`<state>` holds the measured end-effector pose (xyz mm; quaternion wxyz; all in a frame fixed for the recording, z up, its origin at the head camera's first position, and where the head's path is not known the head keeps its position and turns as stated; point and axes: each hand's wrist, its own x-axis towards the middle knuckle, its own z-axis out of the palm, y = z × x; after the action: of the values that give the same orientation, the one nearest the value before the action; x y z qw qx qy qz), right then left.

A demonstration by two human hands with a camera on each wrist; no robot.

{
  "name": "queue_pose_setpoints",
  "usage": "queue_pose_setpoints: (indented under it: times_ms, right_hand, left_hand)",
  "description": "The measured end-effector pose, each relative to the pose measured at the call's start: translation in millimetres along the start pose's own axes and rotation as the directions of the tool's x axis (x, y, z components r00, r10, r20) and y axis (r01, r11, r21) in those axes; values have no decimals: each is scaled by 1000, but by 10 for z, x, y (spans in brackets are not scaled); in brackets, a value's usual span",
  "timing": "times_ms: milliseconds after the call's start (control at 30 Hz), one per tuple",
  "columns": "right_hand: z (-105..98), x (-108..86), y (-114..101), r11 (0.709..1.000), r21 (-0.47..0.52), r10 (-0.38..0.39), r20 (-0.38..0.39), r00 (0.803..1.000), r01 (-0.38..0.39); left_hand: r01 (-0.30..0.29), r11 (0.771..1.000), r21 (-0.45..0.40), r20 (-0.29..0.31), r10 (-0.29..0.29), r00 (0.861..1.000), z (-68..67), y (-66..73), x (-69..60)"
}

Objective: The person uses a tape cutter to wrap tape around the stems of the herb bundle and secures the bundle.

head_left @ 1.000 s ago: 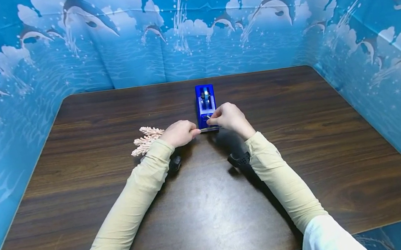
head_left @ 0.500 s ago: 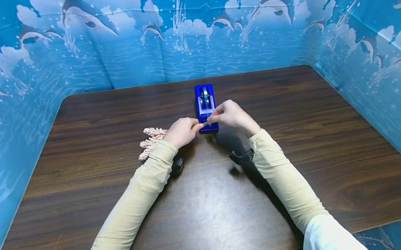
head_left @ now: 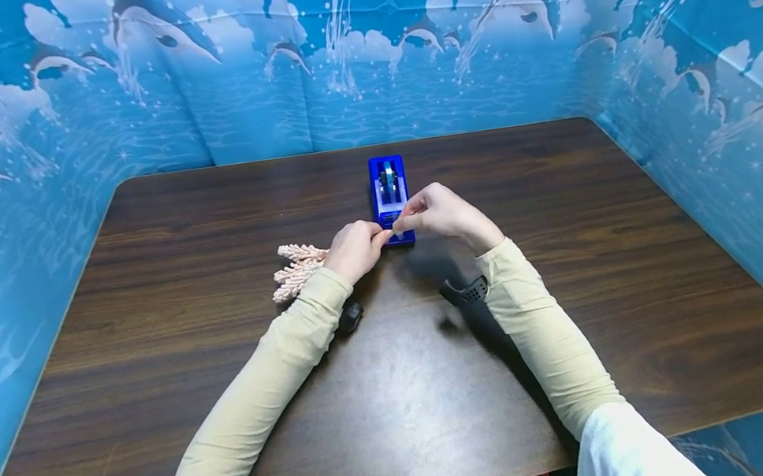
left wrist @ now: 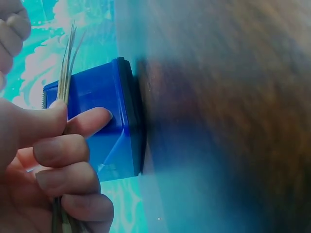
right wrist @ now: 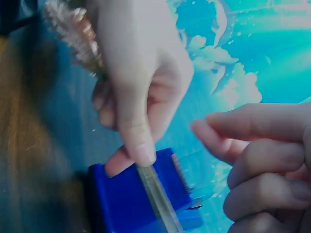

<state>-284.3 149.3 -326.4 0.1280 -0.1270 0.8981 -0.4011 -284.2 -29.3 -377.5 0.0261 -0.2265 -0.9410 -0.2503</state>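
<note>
Stems of a pale pink flower sprig are gripped by my left hand, thumb over them and fingers curled around the lower part. Their bare ends stick out past the thumb, over the blue tape dispenser. Beside them, at the dispenser's near end, is my right hand. In the right wrist view the right hand has its thumb and index tips together and the other fingers curled; whether something thin lies between the tips cannot be made out.
A brown wood-grain table spreads around the hands, with a blue dolphin-print curtain behind it and at both sides. Black devices are worn at the wrists, under the forearms.
The left hand has moved slightly right and away from me, carrying the sprig along. My right hand has risen slightly and the fingertips of both hands are closer together.
</note>
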Motion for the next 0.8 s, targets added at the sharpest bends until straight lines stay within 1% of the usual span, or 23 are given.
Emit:
queue_pose_setpoints:
  times_ms: [100,233,300,400,500,567,667,733,800]
  right_hand:
    - [-15,-51,-39,999,-20,-49,67,997,51]
    - [-44,-103,-67,992,-30,-117,142,983,122]
    - [-68,-122,-68,990,-9,-139,156,978,142]
    - [-121,-133,-46,989,58,-141,163,976,134]
    - [-176,-143,-22,986,138,-114,165,980,92]
    - [-203,-148,-12,983,164,-104,168,980,76]
    - [-220,-147,-7,984,159,-109,174,979,82]
    - [-219,-139,-2,984,145,-125,177,976,100]
    - [-210,-132,2,984,138,-134,176,975,111]
  left_hand:
    - [-1,1000,-18,-3,1,1000,9,-15,-5]
    - [-1,1000,-31,6,2,1000,21,-42,4]
    - [0,1000,-31,24,1,1000,14,-53,15]
    - [17,999,-47,85,-13,996,-41,-55,24]
    - [39,997,-64,171,-28,985,-142,-36,14]
    - [34,997,-71,221,-18,975,-217,-22,3]
    - [10,996,-94,285,17,958,-320,2,-12]
    - [-16,994,-109,315,49,948,-377,15,-21]
    - [-28,993,-118,342,68,937,-432,33,-28]
